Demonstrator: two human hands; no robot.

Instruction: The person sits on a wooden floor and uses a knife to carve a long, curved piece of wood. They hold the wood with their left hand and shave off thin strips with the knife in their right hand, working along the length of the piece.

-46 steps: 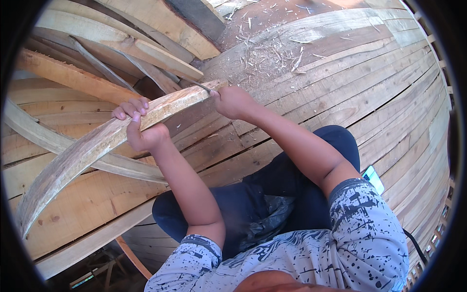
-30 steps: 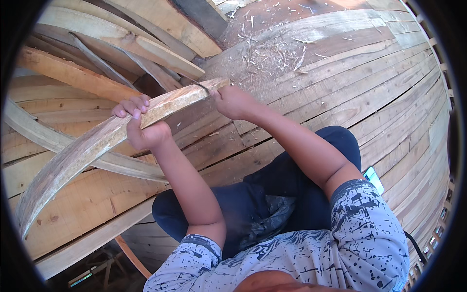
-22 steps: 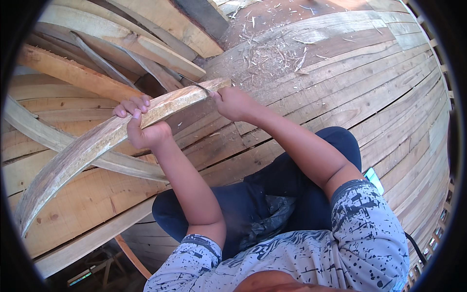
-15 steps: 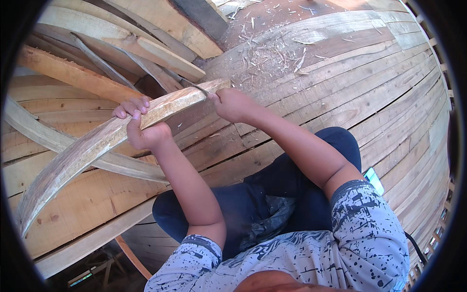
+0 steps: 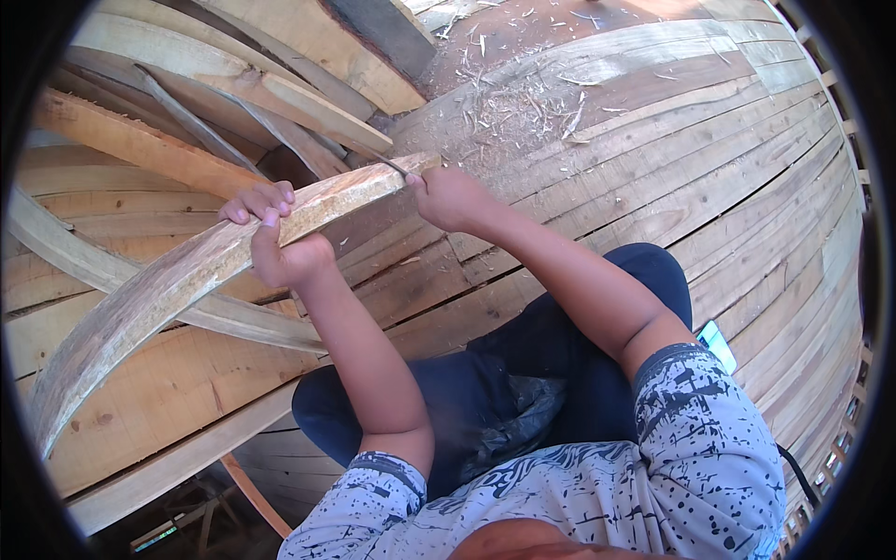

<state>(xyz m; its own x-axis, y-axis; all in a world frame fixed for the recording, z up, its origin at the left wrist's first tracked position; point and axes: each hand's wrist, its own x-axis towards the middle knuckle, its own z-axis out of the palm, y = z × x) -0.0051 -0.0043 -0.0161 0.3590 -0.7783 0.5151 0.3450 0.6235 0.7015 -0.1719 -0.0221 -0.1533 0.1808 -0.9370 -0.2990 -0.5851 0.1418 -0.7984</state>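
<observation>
Plank deck (image 5: 709, 177): you sit on it, w/ stacked timbers (image 5: 233, 65) at upper left. Curved plank (image 5: 187, 280) runs from lower left up to centre, raised off the deck. Judging by the shavings (image 5: 523, 103) strewn beyond its tip, some paring is done; most of the plank's face looks rough, so much seems left. L hand (image 5: 275, 238): closed round the plank mid-length, fingers over its top edge. R hand (image 5: 453, 196): fisted at the plank's upper end, gripping a thin dark blade (image 5: 387, 165); handle hidden.
</observation>
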